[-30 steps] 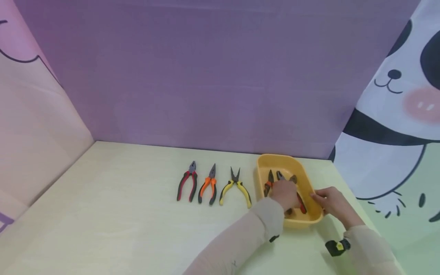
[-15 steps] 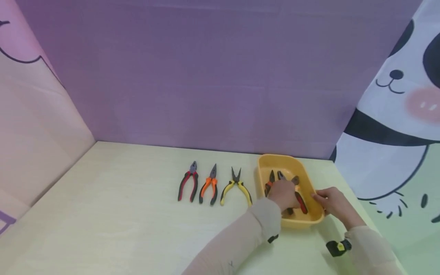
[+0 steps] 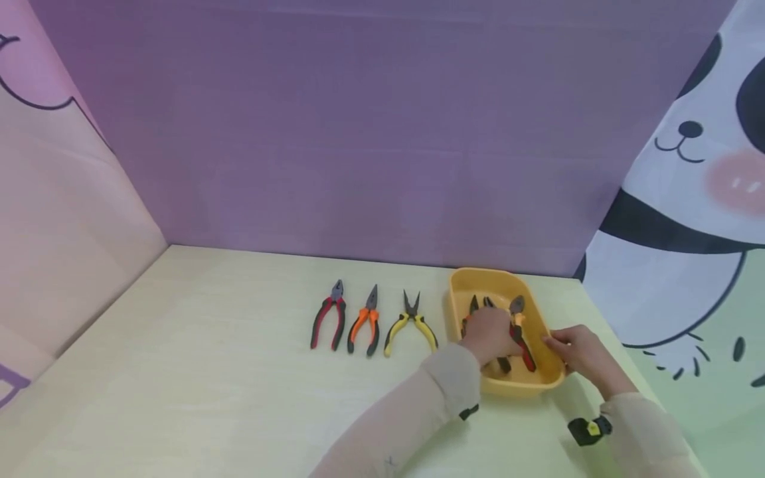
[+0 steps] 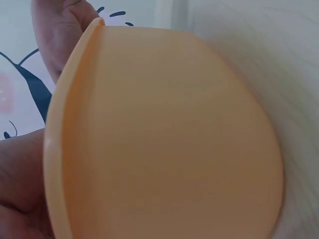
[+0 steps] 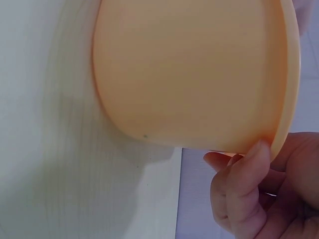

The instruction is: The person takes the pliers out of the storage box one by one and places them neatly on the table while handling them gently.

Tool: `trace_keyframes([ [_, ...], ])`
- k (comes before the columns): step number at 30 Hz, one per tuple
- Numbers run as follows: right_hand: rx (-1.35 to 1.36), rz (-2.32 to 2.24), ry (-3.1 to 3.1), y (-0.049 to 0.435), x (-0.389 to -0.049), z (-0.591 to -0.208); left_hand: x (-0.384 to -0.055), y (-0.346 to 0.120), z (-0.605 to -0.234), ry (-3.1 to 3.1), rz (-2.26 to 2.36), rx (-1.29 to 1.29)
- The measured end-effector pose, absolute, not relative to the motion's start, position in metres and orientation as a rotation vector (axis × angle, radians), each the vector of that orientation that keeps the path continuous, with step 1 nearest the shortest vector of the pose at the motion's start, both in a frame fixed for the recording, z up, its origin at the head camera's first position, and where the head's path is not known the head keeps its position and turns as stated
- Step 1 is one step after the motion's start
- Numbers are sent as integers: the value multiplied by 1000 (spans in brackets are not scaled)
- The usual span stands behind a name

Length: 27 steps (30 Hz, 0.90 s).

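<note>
A yellow plastic tray (image 3: 540, 378) on the right of the table holds several pliers. My left hand (image 3: 491, 332) reaches down into it, over the pliers; its fingertips are hidden, so whether it grips any cannot be seen. Beside the hand lie pliers with orange on the handles (image 3: 517, 320) and a red handle (image 3: 527, 358). At the tray's right rim, my right hand (image 3: 582, 352) pinches the edge between thumb and fingers. The right wrist view shows the fingers of this hand (image 5: 246, 184) against the tray's outer wall (image 5: 194, 74).
Left of the tray, three pliers lie in a row on the table (image 3: 209, 372): red-and-black ones (image 3: 329, 312), orange-and-black ones (image 3: 364, 322) and yellow-and-black ones (image 3: 411, 324). A purple backdrop (image 3: 382, 133) stands behind, with a panda-print panel (image 3: 687, 186) at the right.
My left hand has shifted slightly left inside the tray, uncovering more of the pliers at its right. My right hand keeps its hold on the rim.
</note>
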State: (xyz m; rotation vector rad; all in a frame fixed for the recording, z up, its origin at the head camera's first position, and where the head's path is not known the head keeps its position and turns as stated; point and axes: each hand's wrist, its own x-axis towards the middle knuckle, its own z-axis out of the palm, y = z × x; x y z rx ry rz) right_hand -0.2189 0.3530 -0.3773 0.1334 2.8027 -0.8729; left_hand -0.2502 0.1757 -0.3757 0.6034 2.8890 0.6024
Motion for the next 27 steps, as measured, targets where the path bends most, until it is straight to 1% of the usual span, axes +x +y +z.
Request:
trace_keyframes([
  [5,130,-861,2807,352,-219,-376,-250,170,-373,2855,659,528],
  [17,159,-874,2786,349,-219,-379,-252,151,-364,2866,732,573],
  [27,192,-856,2771,352,-220,-376,-256,125,-360,2923,754,742],
])
